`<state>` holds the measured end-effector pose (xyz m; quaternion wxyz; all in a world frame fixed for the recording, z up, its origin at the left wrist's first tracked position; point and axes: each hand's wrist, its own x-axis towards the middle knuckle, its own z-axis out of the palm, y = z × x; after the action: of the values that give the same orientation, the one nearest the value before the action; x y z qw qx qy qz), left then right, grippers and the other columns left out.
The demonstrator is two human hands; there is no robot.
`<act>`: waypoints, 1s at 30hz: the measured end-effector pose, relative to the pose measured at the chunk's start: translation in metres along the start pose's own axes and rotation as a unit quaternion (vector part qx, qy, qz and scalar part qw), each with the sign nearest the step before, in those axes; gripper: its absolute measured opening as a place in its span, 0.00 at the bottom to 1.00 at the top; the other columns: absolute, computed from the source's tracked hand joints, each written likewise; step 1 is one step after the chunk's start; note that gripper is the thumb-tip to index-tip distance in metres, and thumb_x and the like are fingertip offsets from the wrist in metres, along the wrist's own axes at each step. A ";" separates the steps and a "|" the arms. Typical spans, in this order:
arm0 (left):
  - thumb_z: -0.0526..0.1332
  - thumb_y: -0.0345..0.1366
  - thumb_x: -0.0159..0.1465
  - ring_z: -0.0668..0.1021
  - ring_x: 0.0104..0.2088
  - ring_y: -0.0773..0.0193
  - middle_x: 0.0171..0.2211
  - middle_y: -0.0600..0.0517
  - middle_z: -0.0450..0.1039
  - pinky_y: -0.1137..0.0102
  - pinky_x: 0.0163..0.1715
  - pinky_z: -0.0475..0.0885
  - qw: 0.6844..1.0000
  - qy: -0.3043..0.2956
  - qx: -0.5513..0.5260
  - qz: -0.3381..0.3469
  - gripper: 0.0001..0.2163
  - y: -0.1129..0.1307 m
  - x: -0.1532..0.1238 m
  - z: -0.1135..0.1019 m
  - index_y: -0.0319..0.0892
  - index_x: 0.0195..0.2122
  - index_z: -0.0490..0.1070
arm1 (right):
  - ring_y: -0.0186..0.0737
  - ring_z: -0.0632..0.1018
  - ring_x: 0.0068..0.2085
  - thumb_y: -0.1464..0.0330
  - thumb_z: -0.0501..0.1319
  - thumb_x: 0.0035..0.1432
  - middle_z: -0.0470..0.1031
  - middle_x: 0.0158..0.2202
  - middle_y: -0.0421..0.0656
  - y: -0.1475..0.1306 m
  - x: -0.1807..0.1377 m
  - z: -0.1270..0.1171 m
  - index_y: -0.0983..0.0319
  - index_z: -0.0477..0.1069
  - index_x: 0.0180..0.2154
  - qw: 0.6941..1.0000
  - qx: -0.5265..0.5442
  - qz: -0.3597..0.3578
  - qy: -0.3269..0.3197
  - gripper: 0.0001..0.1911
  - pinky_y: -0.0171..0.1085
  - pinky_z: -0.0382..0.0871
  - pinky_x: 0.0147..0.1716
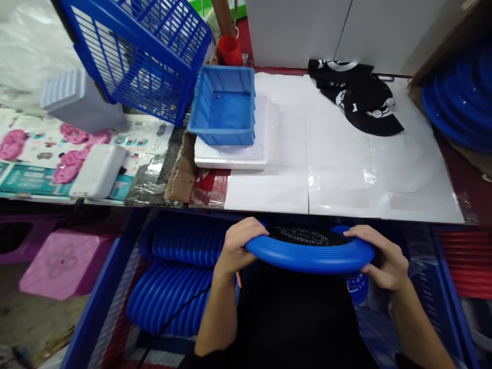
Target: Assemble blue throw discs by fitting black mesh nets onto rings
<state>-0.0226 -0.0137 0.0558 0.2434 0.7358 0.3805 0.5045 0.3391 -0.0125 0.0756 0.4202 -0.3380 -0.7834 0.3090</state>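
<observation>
far left: pink plastic stool (63,262) on the floor below a flower-printed sheet (73,148), with a white rounded plastic box (98,170) lying on it. above, tilted blue wire-grid basket (144,54), top cut off by the frame edge. below the bench, two stacks of blue ribbed plastic rings (172,271) on their sides inside a blue crate, lower part hidden by the forearm and dark clothing. small blue plastic bin (225,105) set on a white foam slab (230,154), a tiny dark speck inside too small to identify. red plastic cup (229,49) behind it, half hidden. white glossy table sheet (346,169) across the middle.

at the near edge: left hand (238,246) clenched over the left rim of a blue round plastic disc with a black mesh centre (311,253), thumb underneath out of sight. disc held level, just in front of the bench edge, above dark clothing; mesh mostly foreshortened, pattern hard to read. right hand (378,253) gripping the right rim, fingers curled under.

far back right: black cloth with white print (359,97), crumpled, print unreadable. far right: stacked blue plastic discs (461,97) in a cardboard box, cut off by the frame.
</observation>
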 end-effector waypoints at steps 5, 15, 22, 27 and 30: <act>0.59 0.26 0.70 0.81 0.32 0.59 0.36 0.47 0.83 0.64 0.33 0.73 0.976 -0.137 0.143 0.088 0.08 0.027 0.027 0.005 0.40 0.46 0.76 | 0.52 0.87 0.39 0.56 0.69 0.70 0.86 0.41 0.50 -0.017 0.023 0.010 0.61 0.67 0.72 0.985 -0.109 -0.113 -0.071 0.35 0.46 0.85 0.38; 0.73 0.44 0.68 0.85 0.43 0.52 0.45 0.42 0.85 0.59 0.45 0.80 0.989 -0.102 0.070 0.077 0.21 0.021 0.034 0.009 0.42 0.60 0.76 | 0.50 0.87 0.34 0.57 0.64 0.73 0.86 0.38 0.49 -0.007 0.016 0.013 0.61 0.68 0.71 0.980 -0.160 -0.117 -0.022 0.31 0.43 0.84 0.32; 0.70 0.48 0.70 0.87 0.43 0.51 0.45 0.41 0.87 0.59 0.44 0.83 0.986 -0.016 -0.168 0.009 0.21 -0.001 0.020 0.008 0.44 0.60 0.81 | 0.49 0.85 0.28 0.56 0.63 0.72 0.83 0.31 0.45 0.006 0.004 0.002 0.60 0.75 0.66 0.987 -0.090 -0.128 0.034 0.27 0.44 0.81 0.26; 0.73 0.47 0.68 0.89 0.41 0.52 0.45 0.41 0.88 0.61 0.40 0.84 0.987 -0.020 -0.156 0.039 0.22 0.010 0.028 0.006 0.47 0.61 0.81 | 0.51 0.84 0.26 0.55 0.63 0.70 0.82 0.30 0.45 0.011 0.002 0.009 0.58 0.76 0.64 0.994 -0.027 -0.099 0.041 0.26 0.46 0.80 0.23; 0.74 0.47 0.66 0.89 0.39 0.52 0.44 0.43 0.88 0.62 0.38 0.84 0.991 -0.027 -0.115 0.070 0.24 0.018 0.032 0.005 0.49 0.63 0.80 | 0.52 0.84 0.27 0.55 0.65 0.68 0.83 0.31 0.46 0.013 0.000 0.014 0.57 0.77 0.62 0.995 -0.008 -0.089 0.049 0.25 0.49 0.81 0.23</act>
<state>-0.0057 0.0014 0.0852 0.3006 0.7409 0.2609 0.5409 0.3305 -0.0081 0.0590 0.4814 -0.2852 -0.7913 0.2467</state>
